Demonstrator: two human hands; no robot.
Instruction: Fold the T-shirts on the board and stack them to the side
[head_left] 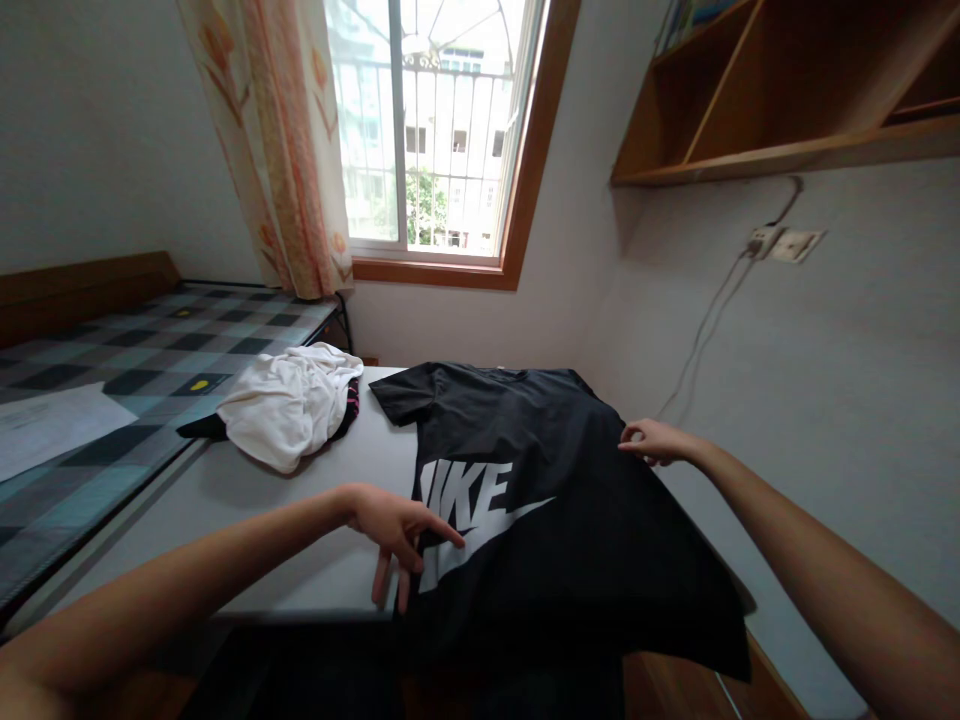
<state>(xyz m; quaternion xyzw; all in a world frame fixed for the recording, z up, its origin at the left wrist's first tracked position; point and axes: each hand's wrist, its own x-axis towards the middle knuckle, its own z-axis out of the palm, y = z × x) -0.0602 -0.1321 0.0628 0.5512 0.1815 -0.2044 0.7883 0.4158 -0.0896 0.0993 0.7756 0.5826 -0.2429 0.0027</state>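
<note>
A black T-shirt (600, 545) with large white lettering and a white swoosh lies spread across the white table (322, 560). Its lower part hangs past the near edge. My left hand (397, 530) is at the shirt's left edge by the lettering, fingers apart, with the index finger stretched over the print. At the opposite edge, my right hand (656, 442) pinches the shirt's side between thumb and fingers. The shirt's left sleeve lies out flat, and its right sleeve is not clearly seen.
A heap of white clothing (289, 410) with dark pieces under it sits at the table's back left. Beside the table is a bed with a checked mattress (180, 335) and a paper sheet (60, 425). A wooden shelf (750, 100) and a cabled socket (784, 243) are on the right wall.
</note>
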